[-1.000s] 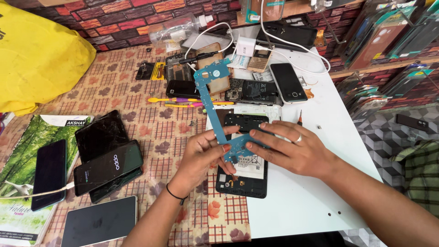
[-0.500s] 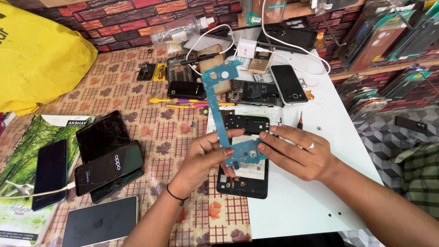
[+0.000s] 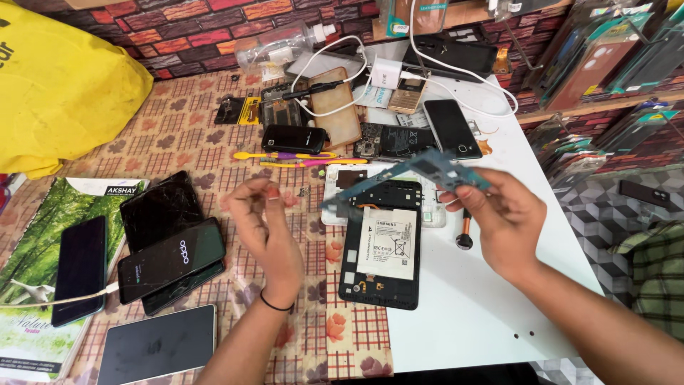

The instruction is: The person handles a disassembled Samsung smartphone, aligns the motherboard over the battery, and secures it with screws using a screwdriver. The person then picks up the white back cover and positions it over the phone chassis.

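Over the worktop (image 3: 499, 285), above opened phone (image 3: 381, 246):
right hand (image 3: 502, 221): fingers clamped on blue circuit board (image 3: 420, 171); grip edges only.
left hand (image 3: 267, 228): fingers apart, empty.

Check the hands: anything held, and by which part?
Right hand pinches the blue circuit board at its right end. Left hand holds nothing.
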